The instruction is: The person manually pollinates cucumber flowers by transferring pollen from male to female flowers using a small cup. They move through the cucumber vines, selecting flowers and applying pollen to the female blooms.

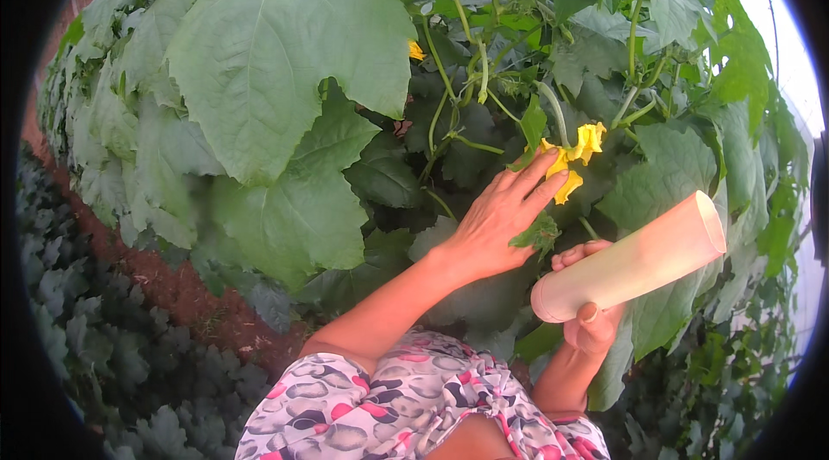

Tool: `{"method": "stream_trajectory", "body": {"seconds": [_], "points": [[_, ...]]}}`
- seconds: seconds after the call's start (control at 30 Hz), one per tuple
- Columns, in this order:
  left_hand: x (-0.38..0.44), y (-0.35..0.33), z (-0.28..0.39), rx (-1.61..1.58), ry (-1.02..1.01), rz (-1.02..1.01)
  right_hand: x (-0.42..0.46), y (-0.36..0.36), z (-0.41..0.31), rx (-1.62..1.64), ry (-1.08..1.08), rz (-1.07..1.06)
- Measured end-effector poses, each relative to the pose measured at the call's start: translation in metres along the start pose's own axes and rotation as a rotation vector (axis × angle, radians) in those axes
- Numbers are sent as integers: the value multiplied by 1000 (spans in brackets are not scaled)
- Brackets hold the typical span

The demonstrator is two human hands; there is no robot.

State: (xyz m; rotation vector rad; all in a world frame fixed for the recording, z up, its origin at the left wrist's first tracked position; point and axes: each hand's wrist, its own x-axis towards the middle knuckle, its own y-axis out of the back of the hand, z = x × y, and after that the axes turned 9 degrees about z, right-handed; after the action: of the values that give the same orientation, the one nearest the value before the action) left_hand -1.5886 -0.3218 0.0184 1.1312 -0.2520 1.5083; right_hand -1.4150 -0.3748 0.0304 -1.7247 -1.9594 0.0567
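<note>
My left hand [502,220] reaches up to a yellow flower [567,162] on a slender green young fruit [556,111] that hangs from the vine; its fingertips touch the petals, and whether they pinch them cannot be told. A small green leaf tip [539,233] lies beside the back of this hand. Lower right, my right hand [592,317] grips a pale, hollow cylindrical container [631,265] from below, thumb on the near side and fingers behind. The container is tilted, its open end up to the right. What it holds is hidden.
Large lobed vine leaves [285,52] form a dense wall ahead, with green stems [440,65] and tendrils among them. Another yellow flower [416,50] shows deeper in. Reddish soil [175,295] runs at the lower left beside low leafy plants [129,363]. Pale sheeting [793,39] is at the right.
</note>
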Motion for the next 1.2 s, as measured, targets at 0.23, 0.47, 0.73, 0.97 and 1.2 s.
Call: {"method": "stream_trajectory", "body": {"seconds": [0.23,0.47,0.73,0.97,1.2], "points": [[-11,-11,-5,-63,-63,76,-6,-10,11,-8,-53,-23],[-31,-19,-13,-78,-57,-6,-3,-27,12,-134,-103,-55],[-68,13,-8,58,-45,-202,-4,-31,18,-85,-119,-129],[-78,44,-1,-365,113,-197,-7,-28,30,-26,-151,-181],[-90,51,8,-477,157,34,-11,-27,41,26,-111,-283]]}}
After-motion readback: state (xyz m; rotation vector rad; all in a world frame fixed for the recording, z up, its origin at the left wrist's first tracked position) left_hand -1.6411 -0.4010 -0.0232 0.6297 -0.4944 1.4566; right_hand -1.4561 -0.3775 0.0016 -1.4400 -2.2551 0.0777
